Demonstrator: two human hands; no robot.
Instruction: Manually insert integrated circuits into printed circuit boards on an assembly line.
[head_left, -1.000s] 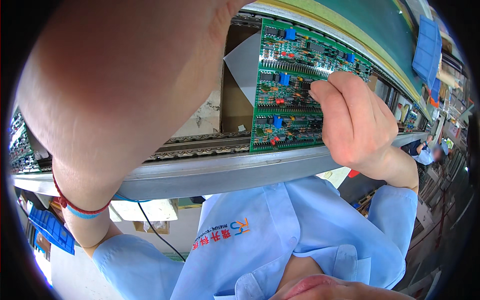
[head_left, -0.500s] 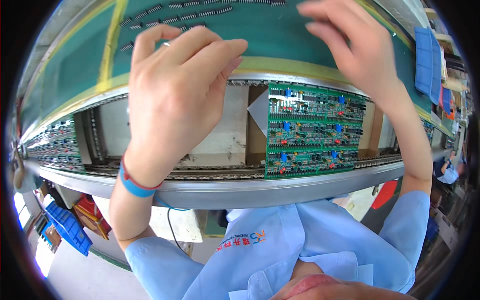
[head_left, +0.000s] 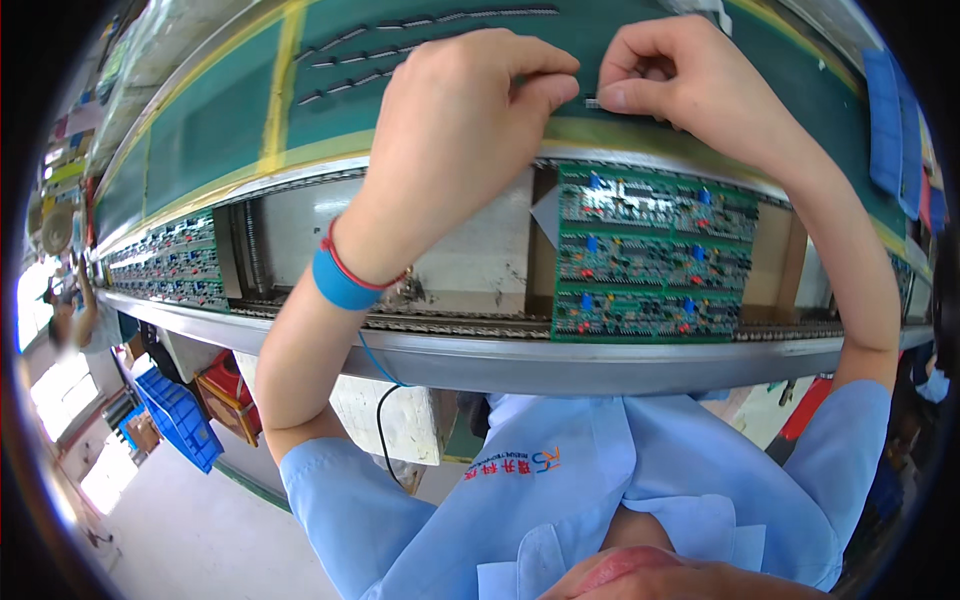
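Observation:
Over the green mat (head_left: 520, 40), my left hand (head_left: 465, 110) has its thumb and forefinger pressed together; anything between them is hidden. Just to its right, my right hand (head_left: 690, 85) pinches a small black chip (head_left: 591, 102) with metal pins, its end jutting out toward the left fingertips. The two hands are close but apart. Rows of similar black chips (head_left: 345, 86) lie on the mat beyond and left of my left hand, partly covered by it. Nearer to me, a green circuit board panel (head_left: 655, 270) with blue and red parts rests between the conveyor rails.
A metal rail (head_left: 480, 370) runs along my side of the conveyor. More populated boards (head_left: 170, 265) sit at the left. A blue bin (head_left: 890, 130) stands far right, another blue bin (head_left: 178, 415) lower left. A blue wrist strap (head_left: 343, 285) with a cord circles my left wrist.
My left hand has moved right, closer to my right hand, and its fingers have come together. My right fingers have curled into a pinch, with a black chip now showing. The view has shifted somewhat.

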